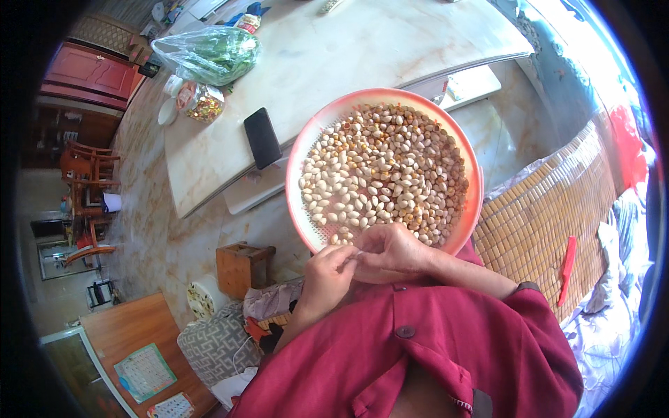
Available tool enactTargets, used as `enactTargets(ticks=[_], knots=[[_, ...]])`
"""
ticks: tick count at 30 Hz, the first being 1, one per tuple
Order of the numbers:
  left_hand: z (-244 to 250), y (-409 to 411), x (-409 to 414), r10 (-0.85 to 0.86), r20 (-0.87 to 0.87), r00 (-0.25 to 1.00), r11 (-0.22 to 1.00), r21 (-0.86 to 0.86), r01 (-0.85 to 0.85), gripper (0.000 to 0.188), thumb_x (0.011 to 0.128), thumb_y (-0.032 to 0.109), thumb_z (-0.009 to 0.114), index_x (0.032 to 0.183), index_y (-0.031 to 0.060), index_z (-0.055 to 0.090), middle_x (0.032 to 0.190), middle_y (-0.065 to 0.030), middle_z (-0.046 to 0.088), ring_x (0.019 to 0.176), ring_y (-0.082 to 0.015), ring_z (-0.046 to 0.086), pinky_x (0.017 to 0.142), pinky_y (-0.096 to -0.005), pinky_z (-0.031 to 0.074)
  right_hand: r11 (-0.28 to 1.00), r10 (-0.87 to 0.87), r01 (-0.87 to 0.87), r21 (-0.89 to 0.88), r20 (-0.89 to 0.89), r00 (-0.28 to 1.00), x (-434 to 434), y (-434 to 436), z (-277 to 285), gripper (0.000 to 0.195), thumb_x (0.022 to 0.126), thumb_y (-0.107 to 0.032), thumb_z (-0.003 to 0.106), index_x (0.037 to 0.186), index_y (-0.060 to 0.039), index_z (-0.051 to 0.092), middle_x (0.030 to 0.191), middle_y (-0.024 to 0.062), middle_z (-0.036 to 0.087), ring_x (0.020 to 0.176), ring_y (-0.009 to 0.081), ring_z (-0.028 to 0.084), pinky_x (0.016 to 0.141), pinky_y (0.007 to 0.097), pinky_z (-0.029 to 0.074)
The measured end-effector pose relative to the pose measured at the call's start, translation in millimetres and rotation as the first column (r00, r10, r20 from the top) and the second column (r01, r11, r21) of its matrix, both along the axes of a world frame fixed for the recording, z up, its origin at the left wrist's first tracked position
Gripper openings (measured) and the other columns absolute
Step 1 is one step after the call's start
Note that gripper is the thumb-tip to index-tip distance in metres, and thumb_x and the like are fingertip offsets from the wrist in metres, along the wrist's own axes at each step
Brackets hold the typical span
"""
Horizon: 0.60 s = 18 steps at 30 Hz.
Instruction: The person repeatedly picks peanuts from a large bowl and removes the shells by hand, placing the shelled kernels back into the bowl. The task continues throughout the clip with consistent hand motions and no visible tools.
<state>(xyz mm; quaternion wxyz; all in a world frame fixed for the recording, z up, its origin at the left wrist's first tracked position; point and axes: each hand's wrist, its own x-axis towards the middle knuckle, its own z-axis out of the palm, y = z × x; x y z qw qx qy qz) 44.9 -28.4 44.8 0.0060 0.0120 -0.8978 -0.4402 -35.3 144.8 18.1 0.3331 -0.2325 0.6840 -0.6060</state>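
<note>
A round red-and-white plastic sieve basket (294, 180) rests at my lap, holding many pale ginkgo nuts (334, 180). Among them, some shells look cracked and show orange-brown inside, mostly toward the far and right side. My left hand (328, 274) and my right hand (395, 252) meet over the basket's near rim. Their fingertips pinch a small pale piece (359, 253) between them, apparently a nut or bit of shell, largely hidden by the fingers. A few loose nuts (342, 236) lie just beyond my left fingertips.
On the marble-topped table (324, 57) are a black smartphone (262, 138), a clear jar of wrapped sweets (201, 102) and a plastic bag of greens (214, 55). A wooden stool (243, 269) stands left. A red comb (567, 270) lies on the bamboo mat (538, 224) at right.
</note>
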Motion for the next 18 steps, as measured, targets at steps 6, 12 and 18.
enactTargets(ticks=[6,12,18], knots=[[-3.3,-0.2,-1.6,-0.016,-0.047,0.999,1.000,0.013,0.016,0.013,0.079,-0.002,0.069,0.092,-0.0005,0.068,0.085,-0.0134,0.069,0.075,-0.0263,0.067,0.065,-0.0334,0.053,1.000,0.014,-0.012,-0.013,0.196,0.981,0.4,-1.5,-2.7,0.016,0.086,-0.009,0.066,0.095,0.0043,0.067,0.077,0.0103,0.070,0.071,0.0120,0.067,0.063,0.0277,0.055],[-0.9,5.4,0.5,0.010,-0.069,0.998,1.000,0.027,-0.008,0.014,0.080,-0.003,0.068,0.093,-0.0001,0.066,0.084,-0.0129,0.067,0.074,-0.0265,0.066,0.064,-0.0341,0.052,1.000,0.012,-0.014,0.006,0.205,0.979,0.1,-1.3,0.9,0.013,0.091,-0.005,0.061,0.098,0.0053,0.065,0.079,0.0076,0.067,0.070,0.0111,0.065,0.061,0.0262,0.054],[-3.1,-3.8,2.5,0.003,-0.054,0.999,0.995,0.101,0.003,0.013,0.080,-0.001,0.070,0.092,-0.0008,0.066,0.082,-0.0121,0.067,0.070,-0.0234,0.066,0.062,-0.0316,0.051,0.987,0.132,-0.078,-0.139,0.441,0.888,-8.0,0.2,0.1,0.014,0.092,-0.005,0.061,0.097,0.0067,0.064,0.082,0.0072,0.068,0.072,0.0106,0.065,0.064,0.0236,0.054]])
